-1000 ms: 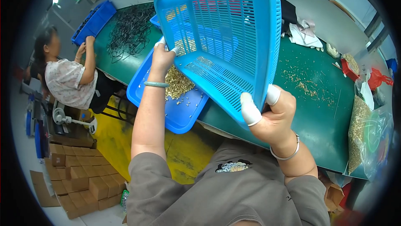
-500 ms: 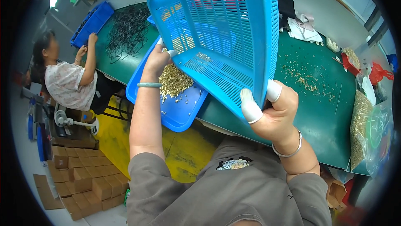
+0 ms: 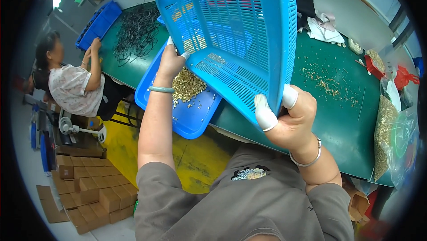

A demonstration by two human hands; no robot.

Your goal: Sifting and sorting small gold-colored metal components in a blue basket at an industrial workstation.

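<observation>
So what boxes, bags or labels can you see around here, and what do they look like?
Cardboard boxes: stacked on the floor at lower left, small, brown, squarish.
Flat cardboard sheet: on the floor beside that stack, brown.
Clear plastic bags: at the green table's right end, see-through, holding small brass-coloured pieces.
Red bag: far right on the table, crumpled.
No screens or signs show.

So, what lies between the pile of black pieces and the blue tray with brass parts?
In the head view, only bare green table separates the black pieces from the blue tray.
</observation>
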